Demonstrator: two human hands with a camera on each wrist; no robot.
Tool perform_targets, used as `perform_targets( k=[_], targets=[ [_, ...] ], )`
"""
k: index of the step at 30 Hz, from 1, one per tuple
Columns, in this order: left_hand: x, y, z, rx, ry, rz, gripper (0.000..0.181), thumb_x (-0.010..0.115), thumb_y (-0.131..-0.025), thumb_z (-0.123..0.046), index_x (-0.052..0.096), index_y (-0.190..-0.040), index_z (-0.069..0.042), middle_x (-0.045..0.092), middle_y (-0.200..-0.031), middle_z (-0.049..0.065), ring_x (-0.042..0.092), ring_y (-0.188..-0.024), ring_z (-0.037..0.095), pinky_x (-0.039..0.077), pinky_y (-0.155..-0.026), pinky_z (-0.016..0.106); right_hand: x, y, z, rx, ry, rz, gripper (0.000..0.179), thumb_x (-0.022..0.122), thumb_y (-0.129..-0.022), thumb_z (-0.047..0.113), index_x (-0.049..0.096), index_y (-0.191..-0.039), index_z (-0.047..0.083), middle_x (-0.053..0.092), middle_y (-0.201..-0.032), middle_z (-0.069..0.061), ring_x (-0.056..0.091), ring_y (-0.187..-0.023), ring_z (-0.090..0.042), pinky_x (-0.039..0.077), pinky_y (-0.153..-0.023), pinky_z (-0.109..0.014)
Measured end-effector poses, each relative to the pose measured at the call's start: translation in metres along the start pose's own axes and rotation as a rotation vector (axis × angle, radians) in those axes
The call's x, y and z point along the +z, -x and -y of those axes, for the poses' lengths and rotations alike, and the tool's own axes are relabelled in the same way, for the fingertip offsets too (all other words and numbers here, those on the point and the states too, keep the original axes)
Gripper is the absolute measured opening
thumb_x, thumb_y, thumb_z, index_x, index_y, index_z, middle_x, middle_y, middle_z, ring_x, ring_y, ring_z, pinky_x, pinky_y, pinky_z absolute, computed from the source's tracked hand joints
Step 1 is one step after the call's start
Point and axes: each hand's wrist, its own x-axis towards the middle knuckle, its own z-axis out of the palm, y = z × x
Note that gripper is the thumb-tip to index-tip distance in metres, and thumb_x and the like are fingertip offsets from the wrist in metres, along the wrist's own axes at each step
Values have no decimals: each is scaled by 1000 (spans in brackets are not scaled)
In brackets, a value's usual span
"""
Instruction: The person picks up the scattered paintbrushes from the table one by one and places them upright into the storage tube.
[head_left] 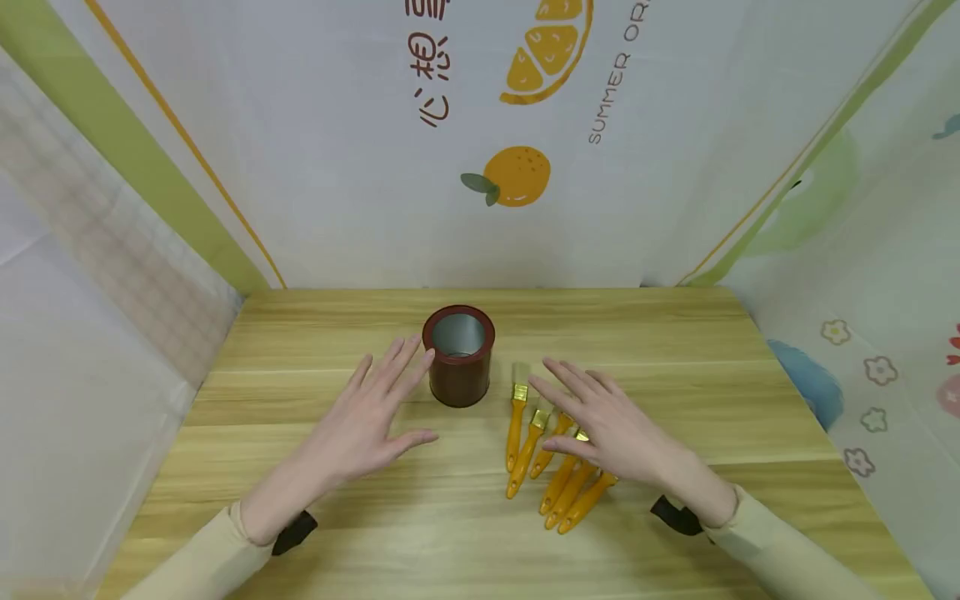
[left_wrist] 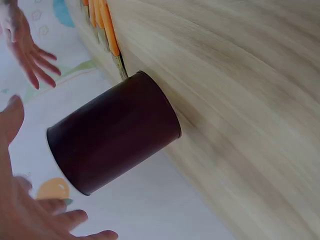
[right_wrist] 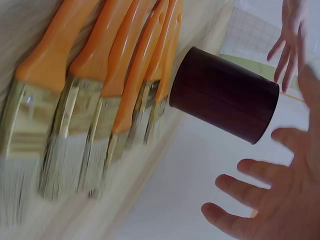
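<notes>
A dark brown cylindrical pot (head_left: pixel 460 383) with an open top stands upright toward the back of the table. My left hand (head_left: pixel 367 421) hovers to its left, fingers spread, fingertips overlapping the rim in the head view. Several paintbrushes (right_wrist: pixel 90 55) with orange handles, brass-coloured ferrules and pale bristles lie on the table right of the pot. Over them my right hand (head_left: pixel 611 421) is held with spread fingers, partly hiding the brushes in the head view. Neither hand holds anything; in the right wrist view a gap shows between the right hand's fingers and the brushes.
The wood-grain table (head_left: pixel 300 392) ends at a white curtain (head_left: pixel 360 208) printed with oranges. More patterned cloth (head_left: pixel 907 275) hangs along the right side, and pale cloth (head_left: pixel 67 375) along the left. A black band (head_left: pixel 296 533) sits at the left wrist.
</notes>
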Motion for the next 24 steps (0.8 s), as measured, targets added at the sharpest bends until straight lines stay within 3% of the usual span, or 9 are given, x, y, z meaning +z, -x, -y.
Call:
perform_targets(
  k=[3, 6, 9, 12, 18, 24],
  targets=[
    [7, -14, 4, -82, 89, -21, 112, 77, -86, -55, 9, -167, -17, 18, -173, 16, 28, -156, 39, 32, -120, 65, 4, -4, -1, 48, -50, -28, 78, 58, -100, 56, 24, -165, 30, 37, -166, -8, 48, -145, -32, 42, -115, -59],
    [13, -29, 7, -191, 207, -9, 118, 80, -84, -55, 3, -167, -20, 16, -174, 13, 29, -156, 40, 32, -122, 62, 10, -10, -1, 89, -101, -51, 74, 58, -101, 56, 30, -163, 28, 52, -156, -8, 56, -138, -31, 47, -111, -55],
    [19, -43, 10, -301, 339, 24, 122, 81, -84, -55, -3, -167, -26, 11, -175, 8, 24, -158, 41, 30, -122, 64, 16, -17, 1, 131, -151, -61, 72, 59, -100, 56, 36, -161, 25, 60, -149, -8, 63, -130, -30, 53, -105, -52],
    [26, -54, 13, -370, 474, 32, 125, 84, -82, -50, -6, -166, -27, 11, -175, 6, 20, -159, 39, 28, -122, 66, 22, -24, 4, 173, -213, -64, 71, 63, -99, 53, 41, -159, 21, 65, -143, -9, 69, -119, -28, 58, -94, -48],
    [39, -66, 20, -426, 628, 8, 134, 90, -78, -42, -12, -164, -32, 23, -172, 10, 27, -158, 37, 31, -120, 67, 37, -42, 8, 293, -341, -33, 68, 71, -97, 42, 47, -154, 15, 73, -127, -7, 74, -99, -19, 61, -77, -36],
    [46, -73, 21, -436, 684, 8, 135, 91, -75, -46, -9, -165, -35, 16, -173, 12, 26, -157, 41, 33, -118, 69, 48, -55, 10, 391, -304, 22, 69, 75, -94, 38, 49, -152, 11, 76, -107, -5, 65, -74, -9, 53, -63, -26]
  ],
)
